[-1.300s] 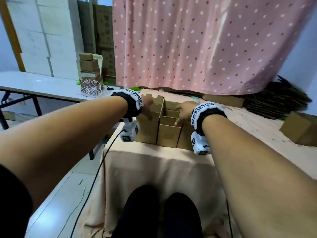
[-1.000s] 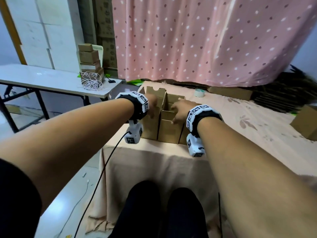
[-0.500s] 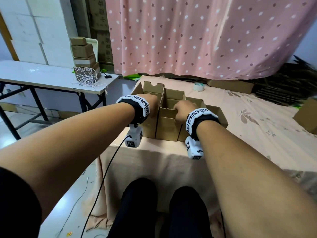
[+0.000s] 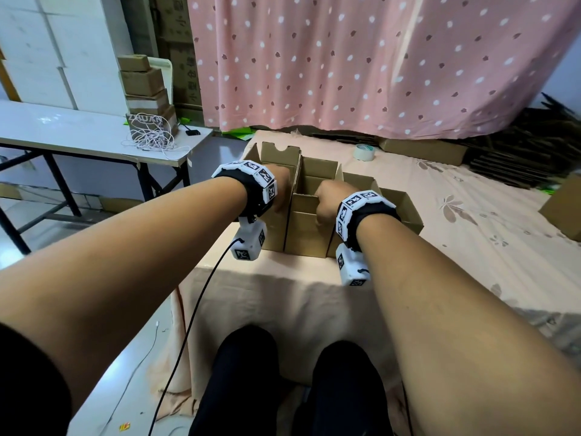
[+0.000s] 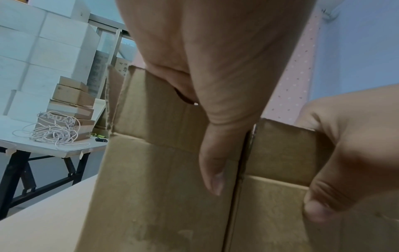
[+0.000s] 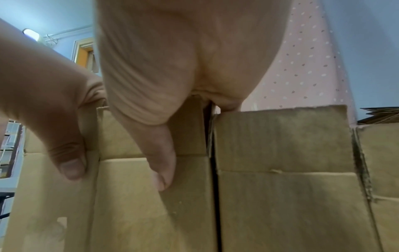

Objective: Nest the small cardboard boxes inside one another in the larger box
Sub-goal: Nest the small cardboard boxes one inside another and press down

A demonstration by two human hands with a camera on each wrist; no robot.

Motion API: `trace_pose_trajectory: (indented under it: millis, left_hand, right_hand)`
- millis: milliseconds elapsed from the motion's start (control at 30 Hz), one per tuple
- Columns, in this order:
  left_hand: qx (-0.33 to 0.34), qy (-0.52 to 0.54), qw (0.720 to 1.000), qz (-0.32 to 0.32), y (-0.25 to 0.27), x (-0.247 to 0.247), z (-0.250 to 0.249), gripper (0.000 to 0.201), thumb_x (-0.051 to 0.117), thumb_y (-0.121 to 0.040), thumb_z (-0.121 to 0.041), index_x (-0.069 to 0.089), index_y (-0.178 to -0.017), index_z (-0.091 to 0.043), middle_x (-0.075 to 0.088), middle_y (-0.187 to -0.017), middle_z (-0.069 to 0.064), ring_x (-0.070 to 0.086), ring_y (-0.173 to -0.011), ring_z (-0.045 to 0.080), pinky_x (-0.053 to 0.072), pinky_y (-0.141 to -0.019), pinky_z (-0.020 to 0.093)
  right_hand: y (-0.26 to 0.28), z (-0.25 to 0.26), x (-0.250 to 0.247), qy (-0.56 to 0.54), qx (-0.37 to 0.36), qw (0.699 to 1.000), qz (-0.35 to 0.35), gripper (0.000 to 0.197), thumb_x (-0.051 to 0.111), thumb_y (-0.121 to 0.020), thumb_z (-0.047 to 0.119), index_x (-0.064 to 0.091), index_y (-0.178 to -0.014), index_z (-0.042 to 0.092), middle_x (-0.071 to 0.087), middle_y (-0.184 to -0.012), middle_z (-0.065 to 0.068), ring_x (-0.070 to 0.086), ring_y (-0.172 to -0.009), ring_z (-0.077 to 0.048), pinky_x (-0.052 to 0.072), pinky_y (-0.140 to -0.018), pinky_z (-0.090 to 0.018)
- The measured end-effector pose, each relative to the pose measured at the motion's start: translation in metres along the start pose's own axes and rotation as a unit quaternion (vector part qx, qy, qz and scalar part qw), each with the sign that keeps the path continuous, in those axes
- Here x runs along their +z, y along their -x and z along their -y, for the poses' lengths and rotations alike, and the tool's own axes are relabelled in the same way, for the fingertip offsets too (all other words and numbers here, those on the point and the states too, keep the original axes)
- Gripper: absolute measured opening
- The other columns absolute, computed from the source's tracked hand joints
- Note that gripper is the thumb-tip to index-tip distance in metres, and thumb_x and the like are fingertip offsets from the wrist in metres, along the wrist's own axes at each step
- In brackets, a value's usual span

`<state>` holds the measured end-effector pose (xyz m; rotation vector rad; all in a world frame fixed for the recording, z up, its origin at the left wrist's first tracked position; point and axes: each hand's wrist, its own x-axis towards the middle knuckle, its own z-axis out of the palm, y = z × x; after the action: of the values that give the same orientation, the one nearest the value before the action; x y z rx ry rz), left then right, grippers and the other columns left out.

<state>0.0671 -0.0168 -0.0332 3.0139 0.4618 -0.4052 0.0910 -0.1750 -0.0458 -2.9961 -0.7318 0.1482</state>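
Three open cardboard boxes stand side by side at the near edge of the cloth-covered table [image 4: 471, 247]. My left hand [image 4: 280, 187] grips the near flap of the left box [image 4: 276, 155]; its thumb [image 5: 212, 163] lies on the front and the fingers hook over the rim. On the middle box [image 4: 306, 234] my right hand [image 4: 327, 199] holds the near flap the same way, thumb [image 6: 162, 163] outside. The right box [image 4: 405, 206] stands against the middle one, untouched. The fingers inside the boxes are hidden.
A tape roll [image 4: 363, 152] and a flat brown box [image 4: 421, 149] lie at the back of the table. Another carton [image 4: 566, 209] sits at the right edge. A white side table [image 4: 78, 133] with stacked cartons and a tangled cord stands left. Flattened cardboard [image 4: 518, 152] is piled back right.
Both hands stayed on the near flaps of the left and middle boxes, and their fingers curled further over the rims. The head view tilted down and drew closer.
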Motion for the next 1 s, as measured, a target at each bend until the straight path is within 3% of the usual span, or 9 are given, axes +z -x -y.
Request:
trace_pose_trajectory:
  millis: [33,133,233,300,433,567,700,867,1000]
  left_hand:
    - [0.008,-0.017,1.000,-0.012,-0.024,0.008,0.006,0.023,0.092,-0.065,-0.031,0.077,-0.079,-0.021,0.070,-0.063,-0.009,0.064,-0.052,0.011,0.047,-0.043,0.016]
    - [0.040,-0.043,0.998,-0.029,-0.072,0.017,0.020,0.031,0.095,-0.052,-0.042,0.078,-0.075,-0.031,0.070,-0.056,-0.012,0.070,-0.053,0.009,0.054,-0.044,0.019]
    - [0.073,-0.058,0.993,-0.067,-0.009,0.002,0.005,0.021,0.092,-0.070,-0.029,0.076,-0.077,-0.017,0.069,-0.067,-0.001,0.061,-0.058,0.019,0.045,-0.048,0.023]
    - [0.074,-0.035,0.994,-0.071,-0.004,0.002,0.002,0.018,0.090,-0.075,-0.022,0.074,-0.077,-0.014,0.066,-0.071,0.004,0.058,-0.063,0.023,0.040,-0.050,0.024]
    - [0.075,0.004,0.996,-0.057,-0.002,-0.002,0.003,0.026,0.085,-0.079,-0.010,0.065,-0.062,-0.018,0.058,-0.058,-0.001,0.049,-0.050,0.014,0.032,-0.046,0.023]
    - [0.097,0.002,0.994,-0.048,-0.001,-0.004,0.003,0.028,0.084,-0.079,-0.007,0.065,-0.062,-0.018,0.057,-0.050,-0.004,0.047,-0.049,0.012,0.031,-0.045,0.023]
    - [0.095,0.011,0.995,-0.032,-0.001,-0.004,0.003,0.031,0.085,-0.078,-0.009,0.063,-0.060,-0.019,0.058,-0.052,-0.003,0.048,-0.050,0.013,0.032,-0.047,0.023]
    - [0.080,0.023,0.996,-0.021,-0.003,-0.005,0.002,0.026,0.089,-0.074,-0.015,0.066,-0.062,-0.018,0.057,-0.060,0.000,0.050,-0.053,0.018,0.035,-0.050,0.023]
    - [0.085,0.032,0.996,-0.009,0.000,-0.007,0.001,0.016,0.088,-0.076,-0.014,0.073,-0.079,-0.011,0.057,-0.063,0.001,0.050,-0.054,0.017,0.035,-0.050,0.023]
  right_hand:
    - [-0.001,0.001,0.000,-0.002,0.002,1.000,0.000,0.025,0.074,-0.086,0.006,0.056,-0.068,0.009,0.056,-0.071,-0.009,0.053,-0.061,-0.026,0.034,-0.051,-0.024]
    - [-0.002,0.001,-0.002,-0.005,0.002,1.000,-0.003,0.025,0.076,-0.085,0.008,0.058,-0.068,0.010,0.057,-0.070,-0.009,0.052,-0.058,-0.024,0.034,-0.051,-0.023]
    - [-0.004,0.001,-0.001,-0.004,0.008,1.000,0.003,0.024,0.079,-0.083,0.010,0.060,-0.068,0.011,0.061,-0.072,-0.009,0.054,-0.059,-0.025,0.036,-0.052,-0.022]
    - [-0.007,0.001,-0.002,0.000,0.008,1.000,0.004,0.023,0.079,-0.083,0.012,0.060,-0.071,0.010,0.063,-0.076,-0.010,0.056,-0.064,-0.027,0.036,-0.052,-0.023]
    - [-0.011,0.000,0.000,0.004,-0.003,1.000,0.001,0.032,0.076,-0.090,0.014,0.053,-0.069,0.011,0.060,-0.083,-0.011,0.050,-0.061,-0.024,0.032,-0.051,-0.024]
    - [-0.013,0.002,-0.002,0.014,-0.011,1.000,-0.013,0.007,0.068,-0.097,0.015,0.063,-0.093,0.012,0.053,-0.097,-0.009,0.050,-0.078,-0.025,0.039,-0.066,-0.027]
    - [-0.016,0.004,-0.007,0.021,-0.010,1.000,0.013,0.029,0.075,-0.095,0.018,0.053,-0.077,0.011,0.052,-0.074,-0.006,0.041,-0.054,-0.017,0.027,-0.050,-0.025]
    - [-0.017,0.003,-0.007,0.046,-0.013,0.999,0.019,0.031,0.076,-0.092,0.018,0.052,-0.073,0.012,0.053,-0.076,-0.007,0.041,-0.053,-0.018,0.028,-0.050,-0.024]
    - [-0.018,0.004,-0.009,0.031,0.000,0.999,0.029,0.037,0.074,-0.092,0.015,0.047,-0.067,0.013,0.050,-0.069,-0.005,0.040,-0.053,-0.019,0.028,-0.050,-0.024]
